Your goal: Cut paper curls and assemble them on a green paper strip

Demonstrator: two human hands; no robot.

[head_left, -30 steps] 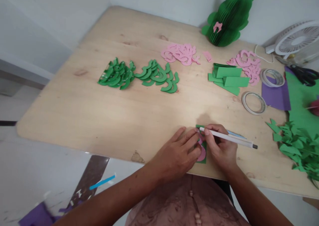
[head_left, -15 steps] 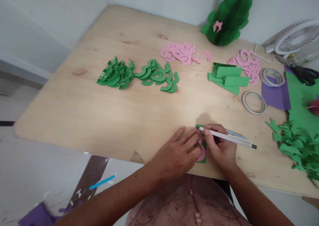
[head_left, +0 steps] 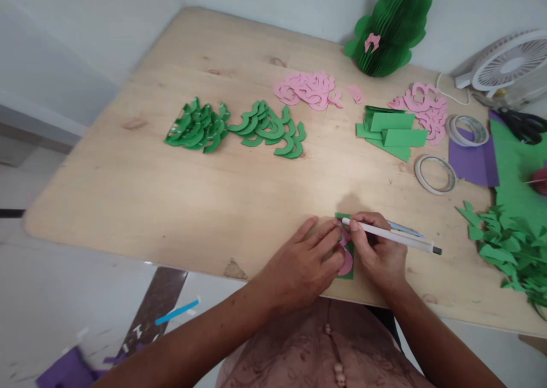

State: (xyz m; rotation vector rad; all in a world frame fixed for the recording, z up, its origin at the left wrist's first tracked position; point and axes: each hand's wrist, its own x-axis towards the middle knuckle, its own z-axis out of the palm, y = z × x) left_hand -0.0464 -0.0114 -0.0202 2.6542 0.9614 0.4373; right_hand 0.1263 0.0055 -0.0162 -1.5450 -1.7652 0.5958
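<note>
Near the table's front edge, a folded-looking strip of green paper (head_left: 349, 271) lies under a pink paper cutout (head_left: 345, 262). My left hand (head_left: 310, 260) bears down on both, its bent fingertips holding the cutout against the green paper and hiding part of it. In my right hand (head_left: 380, 251) is a white pen (head_left: 395, 237) with a dark end, gripped between thumb and fingers. The pen's tip points at the upper end of the cutout, by my left fingertips. A thin blue pen-like stick (head_left: 408, 230) lies just beyond my right hand.
Curved green paper pieces (head_left: 199, 127) and pink cutouts (head_left: 305, 90) lie in piles farther back. To the right are folded green strips (head_left: 393, 130), tape rolls (head_left: 436, 175), green scraps (head_left: 508, 251), black-handled scissors (head_left: 519, 125), a white fan (head_left: 513, 63) and a green paper honeycomb figure (head_left: 393, 29).
Both hands stay almost where they were, with the pen tip still at the cutout's upper end. The whole view has shifted very slightly.
</note>
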